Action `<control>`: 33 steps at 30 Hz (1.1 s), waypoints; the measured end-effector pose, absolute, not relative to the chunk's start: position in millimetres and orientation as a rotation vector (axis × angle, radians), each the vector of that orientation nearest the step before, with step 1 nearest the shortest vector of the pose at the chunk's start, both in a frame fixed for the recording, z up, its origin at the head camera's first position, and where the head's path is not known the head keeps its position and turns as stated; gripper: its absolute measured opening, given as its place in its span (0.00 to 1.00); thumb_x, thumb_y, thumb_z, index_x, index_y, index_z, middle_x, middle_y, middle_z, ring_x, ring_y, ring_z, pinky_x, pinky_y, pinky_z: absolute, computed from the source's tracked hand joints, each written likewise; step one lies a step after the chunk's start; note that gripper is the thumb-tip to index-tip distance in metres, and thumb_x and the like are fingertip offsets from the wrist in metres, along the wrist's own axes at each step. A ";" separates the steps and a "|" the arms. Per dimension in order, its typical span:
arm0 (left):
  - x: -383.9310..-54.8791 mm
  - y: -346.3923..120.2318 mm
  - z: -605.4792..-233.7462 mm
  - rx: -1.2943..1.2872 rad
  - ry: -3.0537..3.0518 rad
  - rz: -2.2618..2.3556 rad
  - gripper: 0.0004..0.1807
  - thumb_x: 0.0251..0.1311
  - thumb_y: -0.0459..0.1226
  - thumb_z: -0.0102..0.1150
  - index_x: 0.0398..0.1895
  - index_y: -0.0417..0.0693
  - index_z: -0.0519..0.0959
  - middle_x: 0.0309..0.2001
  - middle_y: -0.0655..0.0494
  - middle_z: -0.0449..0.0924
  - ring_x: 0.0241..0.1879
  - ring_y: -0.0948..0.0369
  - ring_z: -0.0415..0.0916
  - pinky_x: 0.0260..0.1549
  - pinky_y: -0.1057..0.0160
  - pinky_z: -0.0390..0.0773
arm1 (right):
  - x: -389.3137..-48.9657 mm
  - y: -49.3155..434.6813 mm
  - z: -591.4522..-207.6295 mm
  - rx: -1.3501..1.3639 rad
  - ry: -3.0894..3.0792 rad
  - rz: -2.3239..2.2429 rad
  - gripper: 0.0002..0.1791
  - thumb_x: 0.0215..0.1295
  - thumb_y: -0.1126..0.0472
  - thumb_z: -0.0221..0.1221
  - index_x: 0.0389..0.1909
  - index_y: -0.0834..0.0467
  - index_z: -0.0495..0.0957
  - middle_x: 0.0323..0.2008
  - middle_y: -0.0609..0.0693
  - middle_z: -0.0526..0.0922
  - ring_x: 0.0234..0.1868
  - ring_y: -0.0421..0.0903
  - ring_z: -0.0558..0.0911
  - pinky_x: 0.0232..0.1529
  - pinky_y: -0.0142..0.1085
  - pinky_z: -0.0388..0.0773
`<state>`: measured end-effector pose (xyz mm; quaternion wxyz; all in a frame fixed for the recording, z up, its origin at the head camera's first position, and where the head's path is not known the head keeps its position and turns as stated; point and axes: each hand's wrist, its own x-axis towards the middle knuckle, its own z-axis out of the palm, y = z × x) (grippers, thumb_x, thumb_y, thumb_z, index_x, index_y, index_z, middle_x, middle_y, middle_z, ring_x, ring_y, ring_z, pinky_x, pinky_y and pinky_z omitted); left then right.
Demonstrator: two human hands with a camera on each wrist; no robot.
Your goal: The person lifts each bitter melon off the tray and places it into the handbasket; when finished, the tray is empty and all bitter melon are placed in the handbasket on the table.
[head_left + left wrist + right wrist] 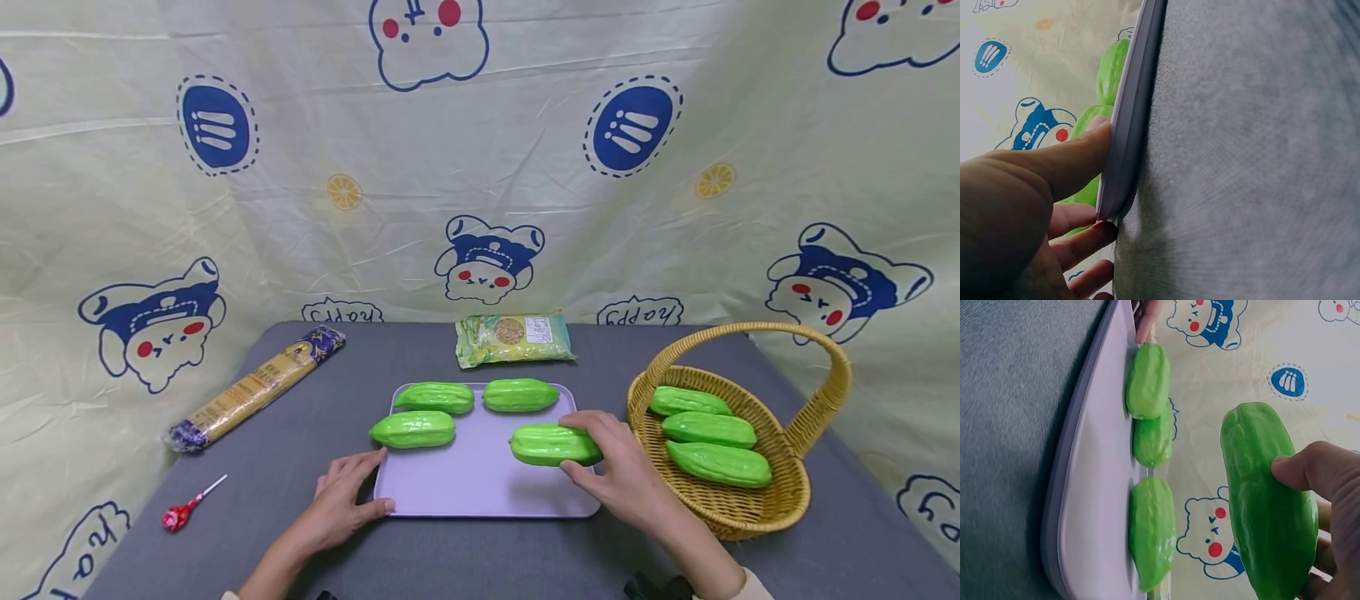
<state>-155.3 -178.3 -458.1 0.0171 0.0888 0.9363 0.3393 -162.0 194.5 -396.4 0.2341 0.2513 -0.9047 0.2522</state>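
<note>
My right hand (618,471) holds a green, ribbed bitter melon (1266,506) between thumb and fingers, and in the right wrist view it is raised above the tray. The lilac tray (480,487) lies on the table with three more bitter melons on it: one at the back left (435,397), one at the back right (521,395) and one at the left edge (414,429). My left hand (341,500) grips the tray's left front corner. Its thumb (1088,147) lies on the rim, with the other fingers along the outer side.
To the right stands a wicker basket (795,500) with a tall handle, holding three bitter melons (708,428). A green packet (513,340) lies behind the tray. On the left are a long noodle packet (255,387) and a red lollipop (180,515). A printed curtain (525,183) hangs behind.
</note>
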 end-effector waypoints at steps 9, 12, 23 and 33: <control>-154.8 -178.1 -455.7 0.268 2.897 1.048 0.39 0.49 0.49 0.68 0.65 0.48 0.68 0.64 0.47 0.68 0.63 0.47 0.58 0.57 0.41 0.55 | -155.0 213.5 -391.2 0.666 -2.485 0.668 0.28 0.45 0.61 0.72 0.51 0.53 0.76 0.49 0.45 0.79 0.51 0.43 0.74 0.49 0.34 0.67; -154.9 -178.1 -455.8 0.267 2.897 1.045 0.39 0.49 0.49 0.68 0.65 0.48 0.68 0.64 0.46 0.68 0.63 0.46 0.58 0.57 0.41 0.55 | -152.6 221.7 -390.5 0.650 -2.488 0.672 0.29 0.45 0.61 0.72 0.51 0.52 0.75 0.50 0.45 0.78 0.52 0.42 0.73 0.51 0.30 0.65; -155.2 -178.5 -457.1 0.270 2.905 1.048 0.39 0.49 0.48 0.68 0.65 0.48 0.68 0.64 0.46 0.68 0.63 0.46 0.58 0.57 0.41 0.55 | -145.3 250.8 -388.6 0.608 -2.458 0.718 0.30 0.42 0.59 0.73 0.50 0.51 0.76 0.47 0.46 0.79 0.51 0.27 0.68 0.49 0.16 0.58; -156.1 -179.0 -457.3 0.270 2.896 1.041 0.39 0.49 0.49 0.68 0.66 0.48 0.68 0.64 0.46 0.68 0.63 0.46 0.58 0.57 0.40 0.55 | -134.4 279.5 -383.7 0.517 -2.499 0.697 0.30 0.44 0.62 0.73 0.51 0.53 0.76 0.47 0.49 0.79 0.50 0.20 0.63 0.47 0.14 0.56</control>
